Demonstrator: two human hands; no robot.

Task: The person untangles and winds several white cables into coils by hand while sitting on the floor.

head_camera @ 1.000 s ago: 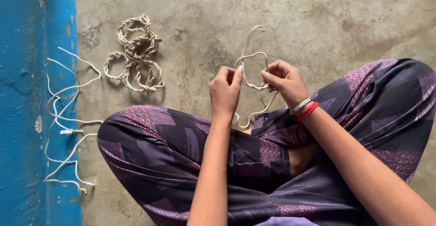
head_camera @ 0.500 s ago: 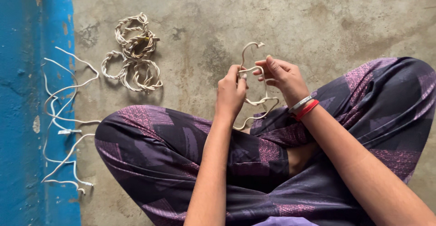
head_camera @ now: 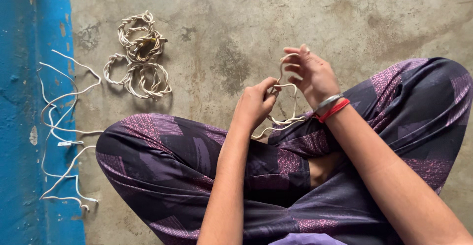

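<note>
Left hand (head_camera: 254, 104) and right hand (head_camera: 314, 75) both grip tight on the pale cord (head_camera: 286, 86); twisted cord rings (head_camera: 139, 53) lie on the floor (head_camera: 231, 23).

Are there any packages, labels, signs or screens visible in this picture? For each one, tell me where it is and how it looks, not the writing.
No packages, signs or screens are in view.
Small tag: on one of the loose white cords lying on the blue strip at the left; a tiny pale rectangle, too small to tell more.
Yellowish bit: in the twisted cord rings on the concrete floor; a small sliver, perhaps a tag.
</note>
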